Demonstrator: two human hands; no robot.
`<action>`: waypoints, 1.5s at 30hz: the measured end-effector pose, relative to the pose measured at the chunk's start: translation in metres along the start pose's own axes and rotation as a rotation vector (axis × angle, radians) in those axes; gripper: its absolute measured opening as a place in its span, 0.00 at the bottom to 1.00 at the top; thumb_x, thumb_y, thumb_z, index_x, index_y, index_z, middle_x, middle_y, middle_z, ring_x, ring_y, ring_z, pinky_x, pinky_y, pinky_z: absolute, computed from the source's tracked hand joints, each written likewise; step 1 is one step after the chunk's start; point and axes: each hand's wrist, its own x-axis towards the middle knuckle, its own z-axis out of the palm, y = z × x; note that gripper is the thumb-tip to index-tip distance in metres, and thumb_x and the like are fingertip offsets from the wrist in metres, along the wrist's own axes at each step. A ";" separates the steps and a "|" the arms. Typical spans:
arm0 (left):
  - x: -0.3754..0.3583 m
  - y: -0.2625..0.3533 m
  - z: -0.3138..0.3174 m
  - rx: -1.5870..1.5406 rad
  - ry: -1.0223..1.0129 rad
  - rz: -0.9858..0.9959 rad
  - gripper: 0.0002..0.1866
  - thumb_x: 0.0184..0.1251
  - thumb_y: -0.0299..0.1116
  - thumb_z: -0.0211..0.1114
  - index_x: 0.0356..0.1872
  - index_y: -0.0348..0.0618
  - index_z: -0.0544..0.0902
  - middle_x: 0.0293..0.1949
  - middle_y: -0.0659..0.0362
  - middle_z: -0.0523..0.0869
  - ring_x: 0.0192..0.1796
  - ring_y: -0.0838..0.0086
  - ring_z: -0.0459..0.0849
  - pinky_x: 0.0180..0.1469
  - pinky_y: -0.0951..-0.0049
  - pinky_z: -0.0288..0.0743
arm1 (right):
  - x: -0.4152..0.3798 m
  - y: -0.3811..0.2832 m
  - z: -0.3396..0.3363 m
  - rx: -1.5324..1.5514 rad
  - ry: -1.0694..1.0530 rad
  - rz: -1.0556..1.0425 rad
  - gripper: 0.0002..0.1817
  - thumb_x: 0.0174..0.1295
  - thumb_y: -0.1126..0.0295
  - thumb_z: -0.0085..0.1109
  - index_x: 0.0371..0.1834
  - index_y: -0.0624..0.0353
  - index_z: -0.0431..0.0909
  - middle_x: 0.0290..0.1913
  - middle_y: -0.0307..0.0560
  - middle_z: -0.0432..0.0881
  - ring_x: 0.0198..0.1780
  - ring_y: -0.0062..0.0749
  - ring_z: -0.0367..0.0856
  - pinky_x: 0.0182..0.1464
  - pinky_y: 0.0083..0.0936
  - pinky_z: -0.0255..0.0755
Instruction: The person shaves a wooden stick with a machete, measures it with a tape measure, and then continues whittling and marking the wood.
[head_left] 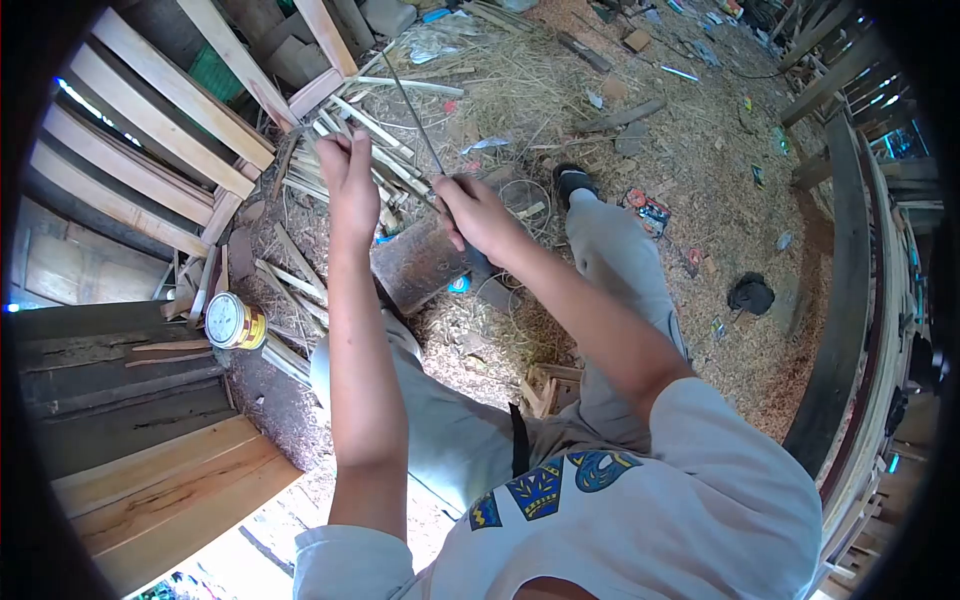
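My left hand [350,185] is raised at upper centre-left with its fingers curled and pressed together; what it holds, if anything, is too small to make out. To its right, my right hand [478,215] is closed around the lower end of a long, thin dark blade [415,115], which points up and slightly left. The hands are apart. Below and between them lies a thick wooden log [420,262]. Behind the hands, thin pale wood strips [390,150] are piled on the ground.
Slatted wooden frames [165,120] stand at the upper left. A paint bucket [235,322] sits at left, above wide planks [180,480]. My shod foot [575,182] rests on ground strewn with shavings. Red and blue litter [648,213] lies beyond my leg, and a dark beam [845,290] runs at right.
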 end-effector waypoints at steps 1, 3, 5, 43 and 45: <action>-0.004 0.013 -0.008 0.213 -0.089 -0.064 0.17 0.83 0.45 0.57 0.44 0.37 0.76 0.37 0.57 0.76 0.43 0.70 0.73 0.55 0.66 0.69 | -0.007 -0.011 0.001 -0.045 0.022 -0.033 0.19 0.79 0.54 0.54 0.33 0.57 0.70 0.22 0.36 0.71 0.16 0.22 0.68 0.21 0.25 0.63; -0.020 0.026 -0.015 0.336 -0.137 -0.189 0.31 0.82 0.56 0.55 0.36 0.31 0.81 0.31 0.57 0.79 0.37 0.73 0.74 0.45 0.68 0.70 | -0.013 -0.008 -0.012 -0.132 -0.021 -0.064 0.23 0.78 0.48 0.52 0.37 0.60 0.74 0.28 0.45 0.78 0.23 0.32 0.76 0.29 0.32 0.72; -0.024 0.037 -0.034 0.405 -0.240 -0.352 0.28 0.81 0.56 0.58 0.38 0.34 0.82 0.30 0.60 0.79 0.34 0.76 0.74 0.42 0.73 0.71 | -0.025 0.014 -0.026 -0.264 0.023 -0.106 0.24 0.78 0.47 0.52 0.38 0.61 0.75 0.28 0.48 0.78 0.25 0.38 0.77 0.33 0.36 0.73; -0.151 0.079 -0.020 0.067 -0.503 -0.758 0.22 0.87 0.51 0.51 0.37 0.43 0.76 0.31 0.68 0.70 0.34 0.82 0.64 0.38 0.78 0.60 | -0.097 0.020 -0.034 -0.480 -0.220 -0.250 0.29 0.78 0.46 0.49 0.33 0.62 0.85 0.25 0.61 0.83 0.30 0.60 0.85 0.35 0.48 0.75; -0.155 0.077 -0.024 0.096 -0.504 -0.745 0.23 0.87 0.51 0.51 0.37 0.42 0.76 0.31 0.68 0.70 0.34 0.82 0.63 0.38 0.77 0.60 | -0.097 0.021 -0.036 -0.512 -0.237 -0.120 0.27 0.78 0.48 0.50 0.38 0.63 0.85 0.25 0.60 0.82 0.30 0.57 0.84 0.35 0.47 0.74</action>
